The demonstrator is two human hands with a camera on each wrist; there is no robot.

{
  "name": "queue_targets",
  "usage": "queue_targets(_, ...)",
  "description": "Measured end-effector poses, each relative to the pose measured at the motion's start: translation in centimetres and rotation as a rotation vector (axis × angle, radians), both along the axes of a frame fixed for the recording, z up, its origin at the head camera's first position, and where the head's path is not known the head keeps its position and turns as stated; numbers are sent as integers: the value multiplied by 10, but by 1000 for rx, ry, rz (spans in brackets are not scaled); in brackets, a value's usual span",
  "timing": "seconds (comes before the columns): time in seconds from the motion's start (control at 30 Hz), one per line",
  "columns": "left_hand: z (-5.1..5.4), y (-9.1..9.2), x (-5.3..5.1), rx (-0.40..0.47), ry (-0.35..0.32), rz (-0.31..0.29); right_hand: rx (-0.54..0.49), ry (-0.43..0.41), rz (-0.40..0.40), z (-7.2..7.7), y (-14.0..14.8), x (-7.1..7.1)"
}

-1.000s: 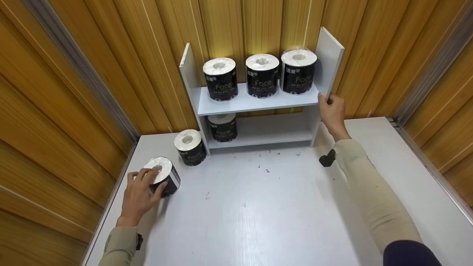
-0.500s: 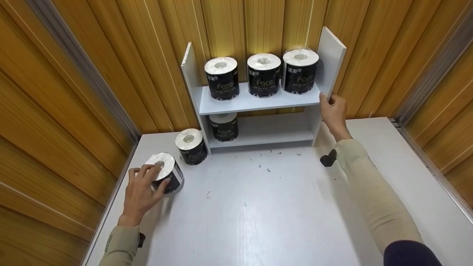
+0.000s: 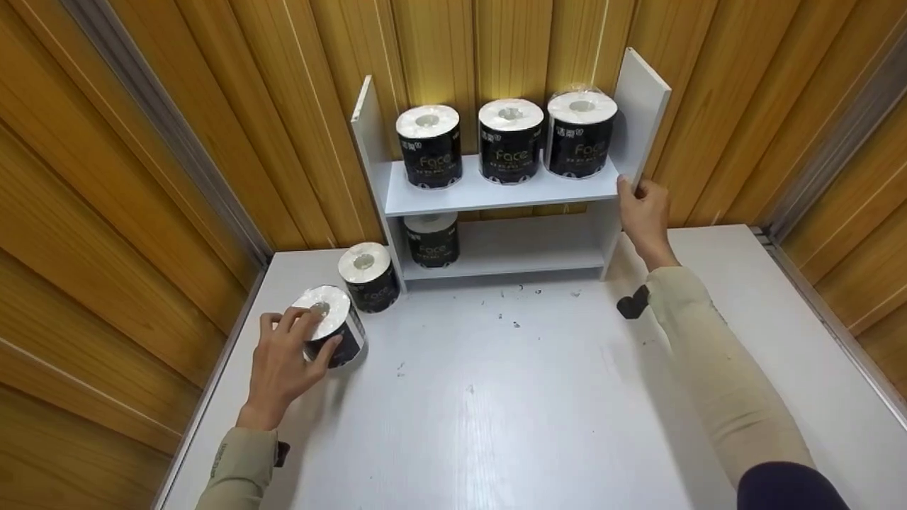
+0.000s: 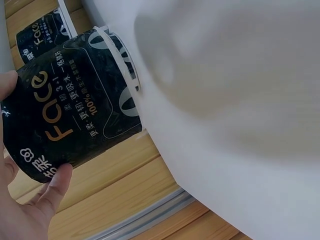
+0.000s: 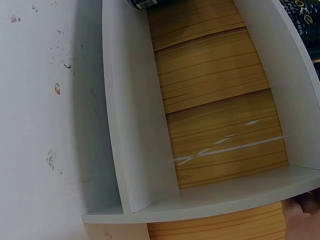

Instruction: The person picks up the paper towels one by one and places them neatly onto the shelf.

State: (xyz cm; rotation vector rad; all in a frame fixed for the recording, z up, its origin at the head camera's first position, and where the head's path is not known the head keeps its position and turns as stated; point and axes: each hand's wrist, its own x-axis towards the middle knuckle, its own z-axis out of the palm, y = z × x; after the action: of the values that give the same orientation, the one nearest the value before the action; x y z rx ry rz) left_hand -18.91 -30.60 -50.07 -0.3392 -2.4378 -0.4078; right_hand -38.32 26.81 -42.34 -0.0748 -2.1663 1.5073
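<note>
The left hand (image 3: pixel 282 363) grips a paper roll (image 3: pixel 346 333); compared with a second ago, both are closer to the standing roll (image 3: pixel 373 287) just beyond them, so that paper roll is nearer the shelf unit (image 3: pixel 496 195), though outside it; the right hand (image 3: pixel 646 219), well apart, holds the unit's side panel (image 3: pixel 641 117) as before; whether the paper roll touches the worktop (image 3: pixel 496 397), I cannot tell.

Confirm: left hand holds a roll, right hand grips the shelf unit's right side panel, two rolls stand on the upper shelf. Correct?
Not quite: three rolls stand on the upper shelf, as the head view shows. The left hand does hold a roll, and the right hand grips the right side panel.
</note>
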Motion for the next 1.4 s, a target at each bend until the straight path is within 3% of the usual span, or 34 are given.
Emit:
queue_targets(0.2,3,10,-2,-1,16,-25,1,-40,-10,-1,1,0)
queue_targets(0.47,5,21,-3,8,9,-34,9,-11,0,0,0,5)
queue_targets(0.9,10,42,-7,21,11,-56,-7,20,2,-2,0,2)
queue_targets(1.4,18,70,-16,8,3,-140,-6,-7,7,1,-1,3)
